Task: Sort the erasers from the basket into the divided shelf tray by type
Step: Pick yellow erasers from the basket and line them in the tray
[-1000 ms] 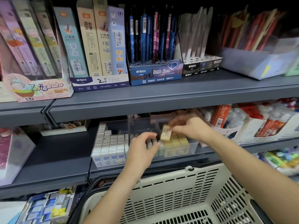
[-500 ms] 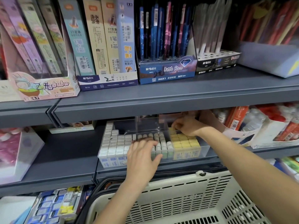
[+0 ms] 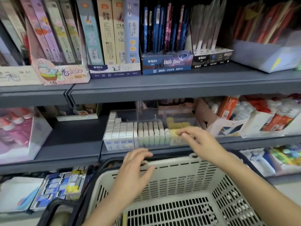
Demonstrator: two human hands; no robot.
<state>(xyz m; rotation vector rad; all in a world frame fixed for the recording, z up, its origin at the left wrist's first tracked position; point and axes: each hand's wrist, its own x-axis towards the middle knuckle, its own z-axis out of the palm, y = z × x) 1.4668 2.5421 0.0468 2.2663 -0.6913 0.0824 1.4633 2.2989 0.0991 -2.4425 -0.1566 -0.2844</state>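
A clear divided tray (image 3: pixel 147 114) sits on the middle shelf. Its left section holds white erasers with blue sleeves (image 3: pixel 120 132), the middle one pale green erasers (image 3: pixel 153 132), the right one yellow erasers (image 3: pixel 175 123). My right hand (image 3: pixel 200 142) hovers in front of the yellow section with relaxed fingers and nothing in it. My left hand (image 3: pixel 136 170) hangs over the far rim of the cream plastic basket (image 3: pixel 179 178), fingers spread and empty. A thin yellowish strip (image 3: pixel 124 218) lies on the basket floor.
The shelf above (image 3: pixel 162 88) overhangs the tray and carries boxes of pens and pencils. A cardboard box of red packets (image 3: pixel 228 115) stands right of the tray. A pink pack (image 3: pixel 17 132) sits far left. Blue eraser packs (image 3: pixel 57 188) lie on the lower shelf.
My right hand let go of a yellow eraser in the right section and pulled back toward me. My left hand withdrew from the tray front down to the basket rim.
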